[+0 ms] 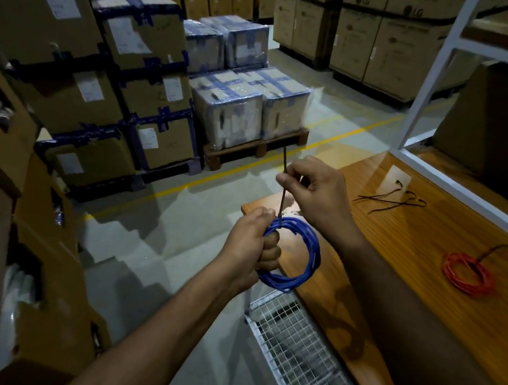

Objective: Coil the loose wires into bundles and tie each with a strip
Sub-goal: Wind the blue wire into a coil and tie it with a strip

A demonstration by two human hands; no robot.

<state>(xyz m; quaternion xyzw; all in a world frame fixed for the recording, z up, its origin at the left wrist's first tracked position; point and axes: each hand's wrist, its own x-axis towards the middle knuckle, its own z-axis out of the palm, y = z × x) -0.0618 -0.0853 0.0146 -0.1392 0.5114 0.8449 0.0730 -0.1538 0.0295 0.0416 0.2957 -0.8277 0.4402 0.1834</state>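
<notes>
The tying step is in hand: the left hand (247,240) closes its grip around the blue wire coil (294,256), held off the table (397,277) edge at its 9 o'clock. The right hand (315,191) pinches the dark strip (284,183) rising at 12 o'clock from the coil. Next, I judge, calls for pulling it snug; a red coil (468,274) already lies on the table.

On the glossy wooden table (402,245) lie a tied red wire coil (468,274) and several loose dark strips (392,198).
</notes>
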